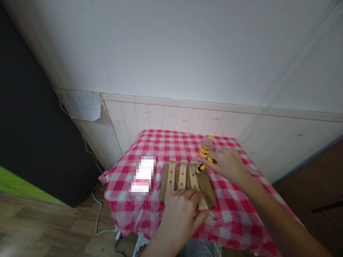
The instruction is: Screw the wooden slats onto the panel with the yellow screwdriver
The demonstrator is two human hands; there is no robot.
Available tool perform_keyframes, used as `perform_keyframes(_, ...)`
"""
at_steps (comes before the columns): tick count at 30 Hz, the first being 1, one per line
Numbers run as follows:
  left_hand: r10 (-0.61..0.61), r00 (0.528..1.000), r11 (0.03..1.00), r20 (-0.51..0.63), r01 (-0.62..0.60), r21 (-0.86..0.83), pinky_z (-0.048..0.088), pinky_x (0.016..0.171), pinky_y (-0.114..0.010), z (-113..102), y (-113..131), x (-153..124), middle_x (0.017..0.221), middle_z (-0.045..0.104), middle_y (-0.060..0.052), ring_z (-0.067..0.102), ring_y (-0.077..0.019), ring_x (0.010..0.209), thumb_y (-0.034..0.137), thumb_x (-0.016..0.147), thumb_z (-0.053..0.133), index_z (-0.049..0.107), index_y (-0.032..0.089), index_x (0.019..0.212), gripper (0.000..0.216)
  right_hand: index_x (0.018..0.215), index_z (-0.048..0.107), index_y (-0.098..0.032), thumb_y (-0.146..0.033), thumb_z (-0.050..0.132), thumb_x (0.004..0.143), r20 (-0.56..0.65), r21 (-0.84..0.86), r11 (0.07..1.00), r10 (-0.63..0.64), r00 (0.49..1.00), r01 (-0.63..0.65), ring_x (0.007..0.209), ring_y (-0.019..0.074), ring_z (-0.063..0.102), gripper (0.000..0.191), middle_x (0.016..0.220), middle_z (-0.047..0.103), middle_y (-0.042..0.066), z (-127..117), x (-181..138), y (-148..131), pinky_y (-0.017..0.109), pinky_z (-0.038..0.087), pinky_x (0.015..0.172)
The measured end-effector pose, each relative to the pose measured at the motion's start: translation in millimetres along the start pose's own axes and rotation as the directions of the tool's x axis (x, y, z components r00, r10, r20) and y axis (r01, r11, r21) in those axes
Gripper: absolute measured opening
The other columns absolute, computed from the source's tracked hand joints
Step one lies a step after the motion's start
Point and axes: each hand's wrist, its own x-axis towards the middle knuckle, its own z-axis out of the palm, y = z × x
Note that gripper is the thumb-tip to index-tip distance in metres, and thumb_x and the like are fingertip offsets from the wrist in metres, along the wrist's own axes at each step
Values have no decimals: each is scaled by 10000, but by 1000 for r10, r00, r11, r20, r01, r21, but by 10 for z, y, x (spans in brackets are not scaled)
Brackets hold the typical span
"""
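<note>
A brown wooden board (206, 185) lies on the table with three pale wooden strips (182, 167) running along it, dark screw heads showing in them. My left hand (183, 208) is closed over the near part of the strips and the board's front edge, hiding part of both. In my right hand (225, 163) is a yellow and black screwdriver (200, 168). It leans over the rightmost strip, its tip close to a screw there; whether they touch I cannot tell. Just beyond that hand is a clear bit case (207, 144) with a yellow base and top.
A red and white checked cloth (125, 210) covers the table, which stands against a panelled wall (174, 116). Left of the board is a blurred-out white rectangle (143, 175). Cables (98, 214) trail on the floor at left, beside a dark cabinet (34, 117).
</note>
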Motion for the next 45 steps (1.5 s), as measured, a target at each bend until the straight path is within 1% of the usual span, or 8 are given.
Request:
perform_keyframes(5, -6, 1000, 1000, 23, 7, -7, 575, 886, -452, -6, -1, 1, 1063, 760, -73, 709, -286, 955, 326, 848, 773, 712, 184, 963, 193, 671, 735, -182, -540, 364, 1020, 14, -18, 996, 85, 996, -85, 626, 237, 678, 622, 676, 745, 119, 20, -16, -69, 310, 366, 537)
perform_keyframes(11, 15, 1000, 1000, 4, -15, 18, 575, 862, -418, 2, -7, 3, 1053, 760, -78, 709, -274, 935, 359, 875, 743, 713, 187, 966, 197, 1193, 664, -199, -341, 374, 1046, -119, 340, 935, -61, 991, 99, 1014, 248, 726, 354, 1137, 770, 114, 222, -32, -49, 357, 555, 789)
perform_keyframes(23, 8, 1000, 1000, -11, -8, -5, 571, 891, -440, -7, 9, -8, 1047, 762, -67, 709, -276, 937, 324, 864, 757, 717, 197, 945, 156, 1039, 623, -212, -362, 369, 1036, 56, 471, 864, -233, 971, 180, 848, 227, 690, 295, 932, 742, 86, -69, -66, -38, 333, 491, 744)
perform_keyframes(30, -3, 1000, 1000, 4, 3, -10, 581, 866, -456, -11, 14, 5, 1071, 763, -71, 710, -296, 954, 306, 827, 798, 727, 190, 955, 187, 786, 665, -189, -489, 458, 984, -79, 269, 959, 112, 991, -88, 582, 191, 597, 414, 634, 667, 56, 179, -16, -139, 268, 299, 535)
perform_keyframes(34, -8, 1000, 1000, 12, 8, -11, 578, 876, -463, -6, 8, 11, 1067, 765, -68, 711, -296, 955, 316, 828, 799, 731, 191, 963, 195, 712, 736, -196, -578, 410, 975, -223, 50, 985, 169, 960, -162, 586, 214, 587, 567, 577, 668, 89, 217, 17, -214, 288, 249, 538)
perform_keyframes(37, -18, 1000, 1000, 21, 19, -8, 580, 869, -471, -8, 8, 18, 1058, 765, -67, 711, -300, 954, 324, 825, 804, 731, 185, 979, 219, 716, 759, -201, -611, 424, 961, -225, 13, 980, 198, 954, -200, 570, 209, 583, 583, 561, 669, 85, 230, 38, -245, 289, 232, 534)
perform_keyframes(41, -10, 1000, 1000, 9, 10, 8, 580, 869, -456, -2, 4, 21, 1043, 767, -68, 713, -298, 950, 335, 819, 810, 733, 190, 972, 224, 711, 730, -205, -638, 451, 941, -207, 198, 942, 311, 927, -272, 525, 195, 575, 564, 559, 667, 57, 255, 19, -236, 279, 239, 506)
perform_keyframes(45, 21, 1000, 1000, -16, -21, 22, 588, 850, -460, 21, -13, 11, 1043, 768, -69, 717, -303, 937, 360, 808, 820, 733, 196, 936, 225, 769, 674, -203, -593, 438, 965, -313, 554, 804, 439, 842, -213, 539, 165, 602, 496, 638, 695, 23, 184, -20, -146, 264, 376, 536)
